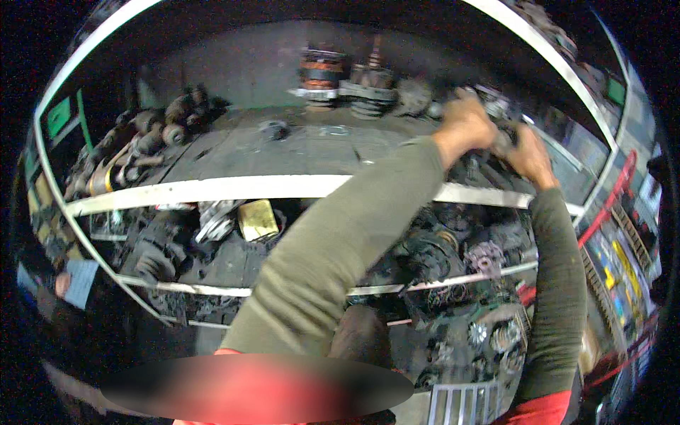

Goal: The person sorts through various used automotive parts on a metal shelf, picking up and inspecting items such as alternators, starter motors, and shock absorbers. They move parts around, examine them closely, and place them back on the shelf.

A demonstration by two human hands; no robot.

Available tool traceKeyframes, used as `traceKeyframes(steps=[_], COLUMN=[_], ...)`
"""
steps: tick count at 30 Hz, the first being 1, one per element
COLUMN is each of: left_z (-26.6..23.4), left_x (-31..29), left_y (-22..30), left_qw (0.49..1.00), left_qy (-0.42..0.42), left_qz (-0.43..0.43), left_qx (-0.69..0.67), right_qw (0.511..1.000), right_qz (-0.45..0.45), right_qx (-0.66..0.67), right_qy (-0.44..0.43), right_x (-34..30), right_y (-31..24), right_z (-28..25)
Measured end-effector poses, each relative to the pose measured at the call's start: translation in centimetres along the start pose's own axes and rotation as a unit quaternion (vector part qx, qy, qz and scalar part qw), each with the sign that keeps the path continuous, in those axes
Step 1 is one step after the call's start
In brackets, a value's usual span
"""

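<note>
Both my arms, in olive-green sleeves, reach up to the right end of the upper shelf (283, 188). My left hand (464, 122) is closed over a dark, greasy metal motor part (500, 112) from its left side. My right hand (531, 157) grips the same part from the right and a little lower. The part sits at the shelf's right end among other dark pieces, and my fingers hide most of it. Its exact shape is blurred.
Several worn motor parts (159, 124) are piled at the shelf's left, and larger wound units (333, 78) stand at its back. The lower shelves hold a yellowish metal box (258, 219) and many dark gears and housings (453, 248). A red rack (616, 198) stands at right.
</note>
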State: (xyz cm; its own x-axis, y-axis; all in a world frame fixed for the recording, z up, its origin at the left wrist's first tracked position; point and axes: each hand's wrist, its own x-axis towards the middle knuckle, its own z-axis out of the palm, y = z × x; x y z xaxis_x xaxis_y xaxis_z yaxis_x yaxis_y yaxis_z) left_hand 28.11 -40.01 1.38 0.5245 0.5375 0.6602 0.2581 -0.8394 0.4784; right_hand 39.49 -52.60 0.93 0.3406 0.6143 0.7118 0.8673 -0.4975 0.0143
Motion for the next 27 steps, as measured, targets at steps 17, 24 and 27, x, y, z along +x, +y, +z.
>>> traceKeyframes(steps=[17,24,27], left_z=[-3.2,-20.9,-22.9], left_x=[-5.2,-11.4,-13.4], left_y=[-4.3,-18.8,-22.9], left_qw=[0.981,0.960,0.915], left_qy=[-0.129,0.194,0.265], left_qz=[0.144,0.076,0.023], left_qx=[-0.030,0.186,0.304], right_qw=[0.974,0.948,0.945], right_qz=[-0.042,-0.207,-0.239], right_qx=[0.182,0.239,0.177], right_qy=[0.131,0.040,-0.134], right_x=[-5.7,1.2,6.4], right_y=[-3.4,-16.0,-20.9], right_z=[2.0,6.1,9.2])
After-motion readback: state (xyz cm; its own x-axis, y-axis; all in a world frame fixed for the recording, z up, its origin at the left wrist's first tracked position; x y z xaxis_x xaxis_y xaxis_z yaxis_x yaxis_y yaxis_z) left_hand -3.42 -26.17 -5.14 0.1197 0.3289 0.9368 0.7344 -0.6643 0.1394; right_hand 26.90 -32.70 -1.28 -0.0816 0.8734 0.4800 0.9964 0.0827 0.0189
